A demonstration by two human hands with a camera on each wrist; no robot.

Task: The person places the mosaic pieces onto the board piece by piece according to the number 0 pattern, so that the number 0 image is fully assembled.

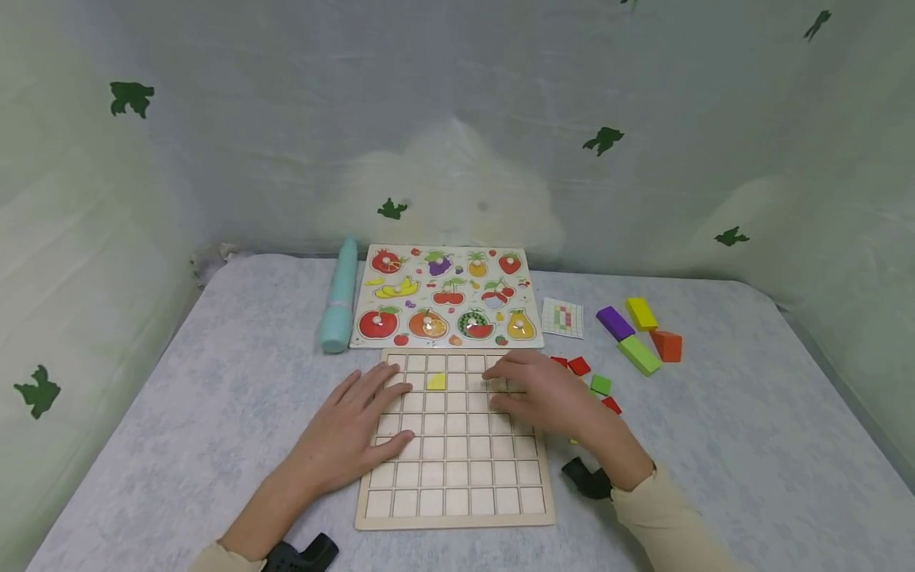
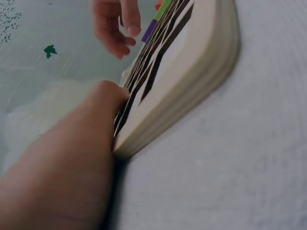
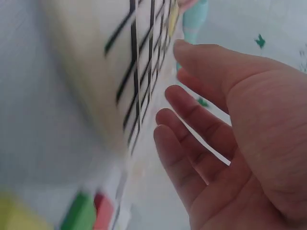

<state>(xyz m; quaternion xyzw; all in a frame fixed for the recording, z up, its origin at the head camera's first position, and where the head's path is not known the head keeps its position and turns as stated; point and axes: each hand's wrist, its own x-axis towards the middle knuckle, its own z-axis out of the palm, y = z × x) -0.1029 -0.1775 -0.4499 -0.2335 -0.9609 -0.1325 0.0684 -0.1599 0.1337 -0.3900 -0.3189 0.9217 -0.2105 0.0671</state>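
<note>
The wooden grid board [image 1: 457, 474] lies flat on the table [image 1: 214, 413] in front of the person, with 1 yellow tile [image 1: 436, 382] near its far edge, left of the middle. The left hand [image 1: 353, 425] rests on the board's left side, fingers spread open. Over the far right part hovers the right hand [image 1: 546, 389], its fingers loosely bent, thumb apart from them. Red tiles [image 1: 579, 366] lie just to the right. Beyond the board sits a fruit puzzle [image 1: 423, 292]; farther right are 4 coloured blocks [image 1: 639, 356].
</note>
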